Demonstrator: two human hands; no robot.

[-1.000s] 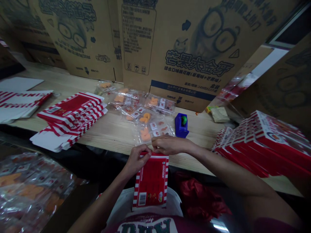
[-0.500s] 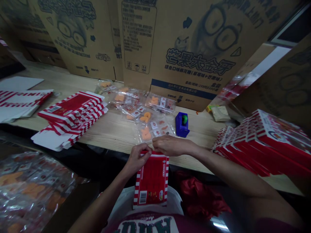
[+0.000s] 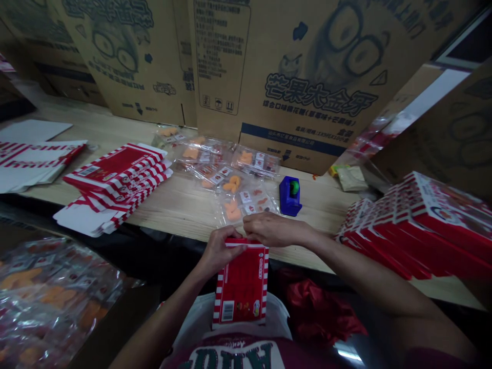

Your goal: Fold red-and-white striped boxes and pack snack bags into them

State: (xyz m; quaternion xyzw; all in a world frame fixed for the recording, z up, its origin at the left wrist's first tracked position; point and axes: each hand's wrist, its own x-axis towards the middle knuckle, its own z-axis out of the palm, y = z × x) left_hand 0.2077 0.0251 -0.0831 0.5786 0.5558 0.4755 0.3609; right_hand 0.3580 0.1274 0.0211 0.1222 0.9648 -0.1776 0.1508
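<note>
I hold a red box with white-striped edges (image 3: 242, 287) upright against my lap. My left hand (image 3: 219, 251) grips its top left corner. My right hand (image 3: 271, 229) presses on its top edge, fingers curled over the flap. Just beyond my hands, clear packets of orange sweets (image 3: 230, 179) lie spread on the wooden table (image 3: 184, 205). A small blue tape dispenser (image 3: 290, 196) stands to the right of the packets.
A stack of flat red-striped cartons (image 3: 115, 179) lies at the left, more (image 3: 34, 159) at the far left. Filled red boxes (image 3: 423, 225) are piled at the right. Big printed cardboard cases (image 3: 307, 77) wall the back. A bag of sweet packets (image 3: 49, 297) sits lower left.
My hands stay on the box's top edge with only small finger shifts. The view has drifted slightly.
</note>
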